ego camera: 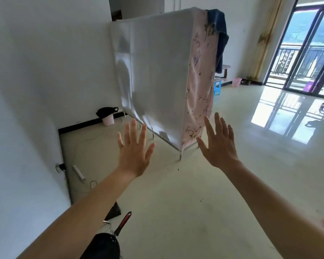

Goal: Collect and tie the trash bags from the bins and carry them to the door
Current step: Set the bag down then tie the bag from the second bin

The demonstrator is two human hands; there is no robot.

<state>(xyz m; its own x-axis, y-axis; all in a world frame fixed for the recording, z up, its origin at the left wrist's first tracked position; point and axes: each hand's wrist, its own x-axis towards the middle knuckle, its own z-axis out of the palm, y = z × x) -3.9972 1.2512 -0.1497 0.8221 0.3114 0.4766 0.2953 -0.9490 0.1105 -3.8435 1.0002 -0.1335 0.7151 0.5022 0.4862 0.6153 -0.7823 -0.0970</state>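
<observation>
A small pink bin (108, 120) stands on the floor against the left wall, lined with a black trash bag (106, 111) whose handles stick up over the rim. A second pink bin (237, 82) sits far back near the balcony door. My left hand (134, 152) and my right hand (220, 144) are both held out in front of me with fingers spread and straight, backs toward me. Neither hand touches or holds anything. Both are well short of the nearer bin.
A tall fabric-covered wardrobe (157, 71) on thin metal legs stands ahead, with a blue cloth (220, 34) hung over its top. A blue stool (217, 87) is behind it. A white roll (79, 172) and a wire hanger (93, 184) lie by the left wall. Glass balcony doors (307, 49) are at right.
</observation>
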